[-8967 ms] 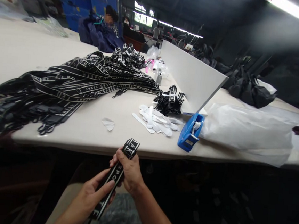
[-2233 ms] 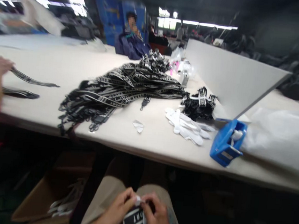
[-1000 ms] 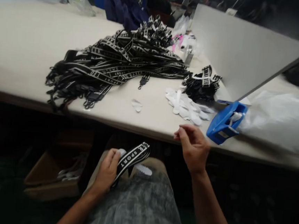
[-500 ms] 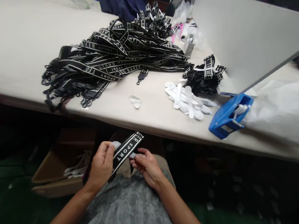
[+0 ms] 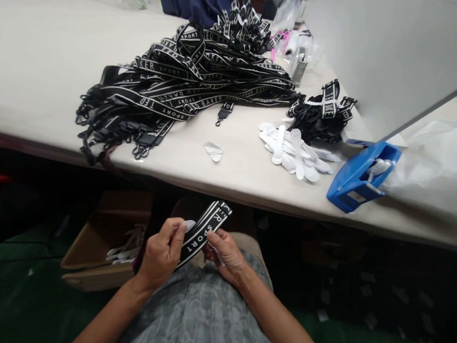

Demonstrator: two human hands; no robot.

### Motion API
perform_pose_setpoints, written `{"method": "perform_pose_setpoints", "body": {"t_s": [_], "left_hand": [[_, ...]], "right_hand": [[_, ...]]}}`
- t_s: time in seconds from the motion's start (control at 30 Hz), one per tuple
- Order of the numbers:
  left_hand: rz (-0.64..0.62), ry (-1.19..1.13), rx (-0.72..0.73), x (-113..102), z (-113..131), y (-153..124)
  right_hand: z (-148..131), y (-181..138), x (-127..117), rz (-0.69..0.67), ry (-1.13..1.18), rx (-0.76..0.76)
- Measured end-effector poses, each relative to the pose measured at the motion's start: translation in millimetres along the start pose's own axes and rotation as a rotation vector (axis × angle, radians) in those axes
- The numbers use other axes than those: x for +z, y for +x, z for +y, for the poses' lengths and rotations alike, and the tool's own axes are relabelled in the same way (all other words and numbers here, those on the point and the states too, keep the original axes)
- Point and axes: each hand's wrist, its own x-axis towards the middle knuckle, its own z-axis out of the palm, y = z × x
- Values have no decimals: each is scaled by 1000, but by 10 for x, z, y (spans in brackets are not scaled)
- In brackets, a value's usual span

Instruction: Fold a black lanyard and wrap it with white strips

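two hands meet low in the frame's centre, over your lap and below the table edge (image 5: 250, 192). going left to right: at lower left, a cardboard box (image 5: 97, 251) sits on the floor under the table, open side up, with pale strips inside, likely placed within easy reach of your seat. above it, filling the upper left and centre of the tabletop, lies a heap of long black straps (image 5: 180, 87) with white lettering, their clip ends hanging near the table edge. your left hand (image 5: 163, 254) is closed around a folded black strap (image 5: 203, 230), thumb and fingers pinching it together with a small white strip (image 5: 187, 225) at its upper side, which keeps the folds from springing open. your right hand (image 5: 225, 254) touches the strap's other side with fingertips curled in; whether it pinches anything cannot be told. right of centre on the table, a scatter of white strips (image 5: 294, 153) lies just beside a small bundle of folded straps (image 5: 323, 113). further right, a blue tape dispenser (image 5: 362, 175) rests near the table edge, beside a tilted white board (image 5: 382, 57) and a clear plastic sheet (image 5: 441, 163) at far right.
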Motion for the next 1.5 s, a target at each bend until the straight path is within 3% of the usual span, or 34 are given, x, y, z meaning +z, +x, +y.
{"method": "perform_pose_setpoints", "body": {"t_s": [0.1, 0.23, 0.37, 0.47, 0.53, 0.63, 0.73, 0.83, 0.93, 1.03, 1.13, 1.23, 1.5], "left_hand": [[-12, 12, 40, 23, -20, -11], [-50, 5, -72, 49, -25, -33], [-264, -98, -218, 56, 17, -37], [-412, -200, -245, 97, 43, -50], [-425, -217, -230, 148, 49, -83], [-330, -244, -237, 224, 57, -153], [-275, -366, -398, 252, 65, -179], [-257, -576, -612, 238, 50, -143], [-232, -746, -718, 208, 9, -98], [-230, -782, -731, 174, -35, -79], [-220, -718, -699, 141, -51, -91], [-288, -700, -700, 118, -32, -137], [-489, -618, -607, 91, -45, -280]], "right_hand": [[26, 16, 48, 89, -23, -48], [30, -47, 85, 203, -183, -141], [35, -101, 85, 343, -280, -248], [58, -97, 67, 381, -263, -267], [82, -87, 60, 385, -225, -264], [108, -84, 65, 396, -191, -241], [112, -92, 77, 358, -211, -224], [122, -100, 72, 235, -230, -253], [147, -97, 39, 115, -212, -228], [150, -101, 1, 114, -238, -197], [114, -151, 0, 210, -345, -251], [72, -243, 29, 293, -444, -325], [28, -478, -94, 43, -220, 15]]}}
